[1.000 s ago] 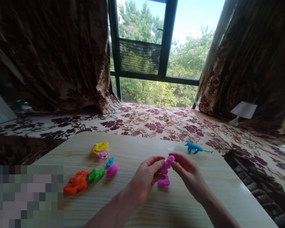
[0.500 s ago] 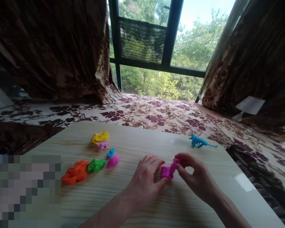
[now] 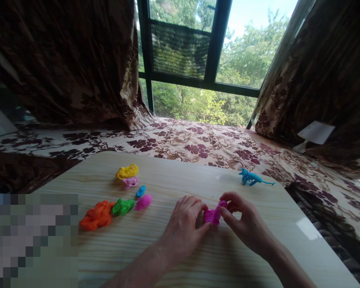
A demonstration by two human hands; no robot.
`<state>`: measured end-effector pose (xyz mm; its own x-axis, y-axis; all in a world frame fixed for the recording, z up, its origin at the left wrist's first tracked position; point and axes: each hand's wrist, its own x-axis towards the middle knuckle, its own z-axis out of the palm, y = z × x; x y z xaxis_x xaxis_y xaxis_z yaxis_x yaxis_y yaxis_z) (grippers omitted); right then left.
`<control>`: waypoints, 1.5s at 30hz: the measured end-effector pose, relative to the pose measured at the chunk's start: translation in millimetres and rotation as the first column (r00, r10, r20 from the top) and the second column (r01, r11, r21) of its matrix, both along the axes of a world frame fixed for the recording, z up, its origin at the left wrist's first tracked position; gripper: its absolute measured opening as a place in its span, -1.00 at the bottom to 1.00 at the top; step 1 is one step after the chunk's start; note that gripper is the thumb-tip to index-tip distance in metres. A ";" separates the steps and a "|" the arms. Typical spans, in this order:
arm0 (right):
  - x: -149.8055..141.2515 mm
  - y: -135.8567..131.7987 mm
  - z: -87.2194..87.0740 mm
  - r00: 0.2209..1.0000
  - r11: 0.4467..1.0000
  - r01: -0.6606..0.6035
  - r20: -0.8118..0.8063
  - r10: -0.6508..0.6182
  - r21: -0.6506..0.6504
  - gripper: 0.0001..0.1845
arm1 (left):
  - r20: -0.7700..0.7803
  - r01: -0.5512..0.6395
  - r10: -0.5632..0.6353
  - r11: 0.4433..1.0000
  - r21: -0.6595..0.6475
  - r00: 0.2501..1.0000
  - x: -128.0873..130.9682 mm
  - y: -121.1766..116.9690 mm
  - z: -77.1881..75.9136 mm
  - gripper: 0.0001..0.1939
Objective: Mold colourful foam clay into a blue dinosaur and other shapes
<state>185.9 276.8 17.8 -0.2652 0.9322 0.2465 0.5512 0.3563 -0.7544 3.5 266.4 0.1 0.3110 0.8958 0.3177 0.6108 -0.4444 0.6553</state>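
A magenta piece of modelling clay (image 3: 211, 216) stands on the wooden table, made of a blocky lower part and a rounder lump at its upper right. My left hand (image 3: 184, 220) grips the left side of it between thumb and fingers. Thumb and index finger of my right hand (image 3: 247, 222) pinch the upper right lump. Part of the clay is hidden behind the fingertips.
To the left lie orange clay (image 3: 96, 216), green clay (image 3: 123, 207), a pink lump (image 3: 143, 202), a blue ring (image 3: 141, 191), pale pink clay (image 3: 130, 183) and yellow clay (image 3: 127, 171). A blue clay animal figure (image 3: 253, 177) stands at the table's back right.
My right hand has shifted slightly left, with the pinched lump closer to the lower part. My left hand keeps nearly the same place.
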 end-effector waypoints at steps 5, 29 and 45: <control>2.5 0.1 0.7 0.989 1.000 0.000 -0.150 -0.004 -0.030 -0.89 | -0.009 -0.019 0.019 1.000 0.005 1.000 0.7 0.1 1.0 -0.87; -6.6 -3.0 0.7 0.945 0.996 -0.090 -0.313 0.094 0.026 -0.85 | 0.678 0.260 0.127 0.860 -0.439 0.724 -0.5 2.7 22.4 -0.69; 39.7 -41.1 6.6 0.965 0.994 -0.022 0.263 -0.006 0.105 -0.83 | 0.127 0.094 -0.098 0.995 0.038 0.987 -5.7 0.9 4.3 -0.80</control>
<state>225.6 235.7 24.4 -0.3412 0.9019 0.2649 0.7213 0.4319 -0.5414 -2.2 267.3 4.4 0.3503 0.8525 0.3880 0.4759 -0.5188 0.7102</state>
